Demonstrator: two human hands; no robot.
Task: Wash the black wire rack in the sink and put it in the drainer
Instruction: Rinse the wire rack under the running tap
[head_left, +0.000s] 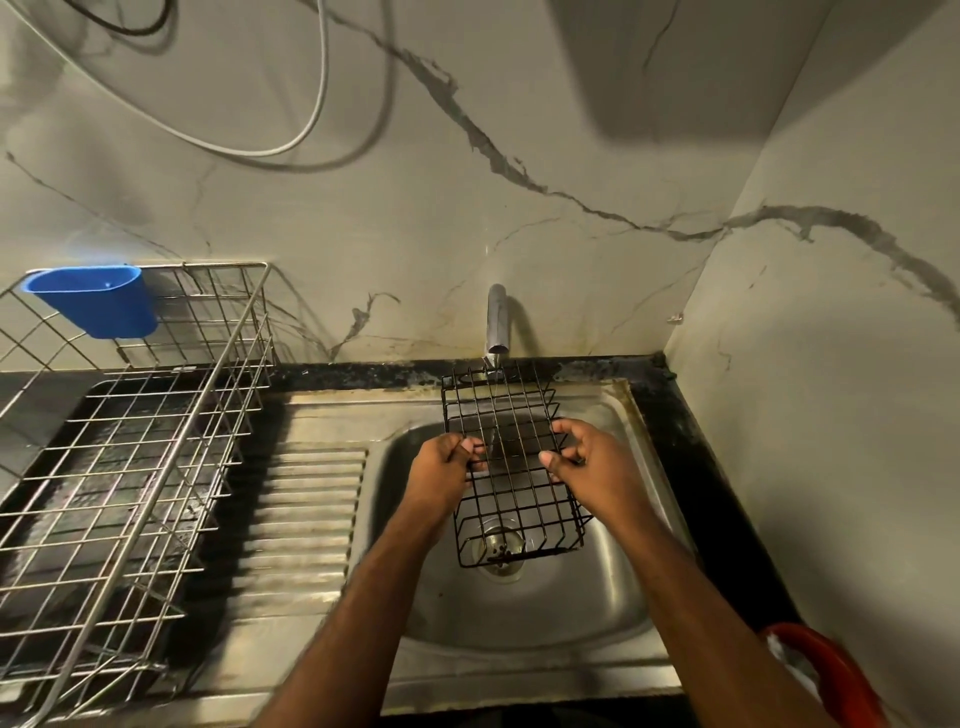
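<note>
The black wire rack (511, 415) is held over the steel sink (587, 613), its far end under the tap (497, 325). A thin stream of water runs from the tap onto the rack. My left hand (444, 462) grips the rack's left edge, thumb on top. My right hand (589, 462) grips the right edge, fingers curled round the wires. The rack's near end hangs above the drain (500, 551). The silver wire drainer (135, 467) stands on the counter to the left of the sink.
A blue plastic cup (96, 299) hangs on the drainer's back rim. A ribbed draining board (306, 514) lies between drainer and sink. A red object (826, 670) sits at the lower right. A white cable (311, 104) loops on the marble wall.
</note>
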